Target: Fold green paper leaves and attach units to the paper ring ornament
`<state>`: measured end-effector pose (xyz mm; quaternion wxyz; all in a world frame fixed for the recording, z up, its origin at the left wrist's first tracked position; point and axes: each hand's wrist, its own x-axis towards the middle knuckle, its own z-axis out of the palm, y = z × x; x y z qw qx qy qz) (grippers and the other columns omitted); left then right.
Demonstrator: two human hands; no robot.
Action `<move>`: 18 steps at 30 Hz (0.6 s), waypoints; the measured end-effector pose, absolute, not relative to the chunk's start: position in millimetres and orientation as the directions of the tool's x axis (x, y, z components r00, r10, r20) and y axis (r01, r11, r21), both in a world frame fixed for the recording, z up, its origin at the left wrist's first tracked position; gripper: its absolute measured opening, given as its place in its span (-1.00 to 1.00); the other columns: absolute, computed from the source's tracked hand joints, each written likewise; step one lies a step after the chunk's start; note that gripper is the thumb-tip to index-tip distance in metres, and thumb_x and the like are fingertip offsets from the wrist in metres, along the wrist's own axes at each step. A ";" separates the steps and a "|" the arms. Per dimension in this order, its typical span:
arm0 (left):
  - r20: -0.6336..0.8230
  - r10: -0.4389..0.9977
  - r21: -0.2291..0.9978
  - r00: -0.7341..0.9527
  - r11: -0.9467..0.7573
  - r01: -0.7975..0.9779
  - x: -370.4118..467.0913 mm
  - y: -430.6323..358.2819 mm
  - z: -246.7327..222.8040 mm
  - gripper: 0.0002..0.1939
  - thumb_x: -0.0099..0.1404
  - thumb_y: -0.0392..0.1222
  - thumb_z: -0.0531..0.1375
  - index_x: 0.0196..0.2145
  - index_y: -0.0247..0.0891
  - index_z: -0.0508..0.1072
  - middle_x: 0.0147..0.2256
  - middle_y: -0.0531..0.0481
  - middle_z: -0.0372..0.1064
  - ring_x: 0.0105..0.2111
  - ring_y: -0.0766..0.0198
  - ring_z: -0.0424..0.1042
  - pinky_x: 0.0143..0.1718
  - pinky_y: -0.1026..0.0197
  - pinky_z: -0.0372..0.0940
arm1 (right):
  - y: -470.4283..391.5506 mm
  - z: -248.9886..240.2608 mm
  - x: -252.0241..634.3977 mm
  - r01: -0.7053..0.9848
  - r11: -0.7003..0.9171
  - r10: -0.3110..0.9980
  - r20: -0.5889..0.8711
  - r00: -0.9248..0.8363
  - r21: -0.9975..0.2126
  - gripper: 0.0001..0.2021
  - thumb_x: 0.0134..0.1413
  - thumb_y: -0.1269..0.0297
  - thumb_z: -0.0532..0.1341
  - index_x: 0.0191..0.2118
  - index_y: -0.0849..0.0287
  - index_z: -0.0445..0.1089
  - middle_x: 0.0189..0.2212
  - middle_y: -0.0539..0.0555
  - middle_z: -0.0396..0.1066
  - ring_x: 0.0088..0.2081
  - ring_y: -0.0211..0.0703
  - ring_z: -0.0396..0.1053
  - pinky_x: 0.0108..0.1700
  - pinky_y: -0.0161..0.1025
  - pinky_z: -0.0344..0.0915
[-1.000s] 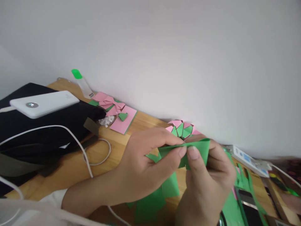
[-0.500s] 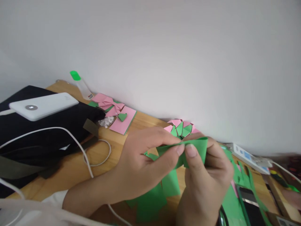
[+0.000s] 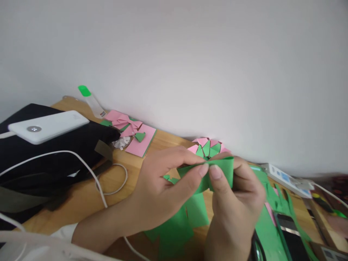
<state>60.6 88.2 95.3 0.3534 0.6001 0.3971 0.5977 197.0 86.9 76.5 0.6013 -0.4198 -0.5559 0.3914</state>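
"Pale wall (image 3: pixel 174 65) behind, wooden tabletop (image 3: pixel 165 140) below. What's changed since a second ago?"

"Little: the folded green paper (image 3: pixel 225 169) has drifted slightly left, above loose green sheets (image 3: pixel 176 232) and nearer than the pink-and-green paper flower (image 3: pixel 206 148)."

"And the hands?"

"Left hand (image 3: pixel 160 185) and right hand (image 3: pixel 236 197) both keep it pinched near its middle, thumbs in front, almost no opening. So I'd judge the crease is still being worked."

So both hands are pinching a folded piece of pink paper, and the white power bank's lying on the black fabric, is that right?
Not quite: the folded piece of paper is green, not pink, as the head view shows. The rest stands.
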 end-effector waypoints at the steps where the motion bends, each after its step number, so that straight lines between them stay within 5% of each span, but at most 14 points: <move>1: 0.435 0.900 0.900 -0.030 -0.434 0.045 60.4 88.2 95.0 -0.86 0.26 -0.36 0.21 -0.44 -0.25 0.51 -0.49 0.09 0.48 -0.48 0.37 0.43 -0.44 0.34 0.34 | 87.0 76.5 197.1 -0.007 0.342 0.938 0.340 0.072 -0.940 -0.87 0.11 0.37 0.32 -0.40 0.10 0.37 -0.50 -0.14 0.32 -0.46 -0.39 0.24 -0.42 -0.45 0.24; 13: 0.480 0.875 0.876 -0.053 -0.476 0.083 61.0 89.2 93.7 -0.87 0.24 -0.36 0.24 -0.44 -0.19 0.51 -0.47 0.09 0.51 -0.49 0.33 0.43 -0.43 0.28 0.37 | 87.1 76.4 197.2 -0.004 0.342 0.937 0.340 0.079 -0.940 -0.93 0.10 0.38 0.32 -0.34 0.06 0.45 -0.51 -0.11 0.36 -0.47 -0.33 0.28 -0.44 -0.40 0.28; 18: 0.551 0.834 0.824 -0.018 -0.540 0.171 58.3 90.4 92.8 -0.86 0.26 -0.37 0.23 -0.42 -0.17 0.49 -0.46 0.09 0.52 -0.48 0.31 0.44 -0.39 0.25 0.37 | 89.6 79.3 200.3 -0.021 0.356 0.933 0.354 0.060 -0.934 -0.89 0.08 0.37 0.33 -0.25 0.04 0.50 -0.39 -0.06 0.46 -0.32 -0.25 0.38 -0.27 -0.31 0.36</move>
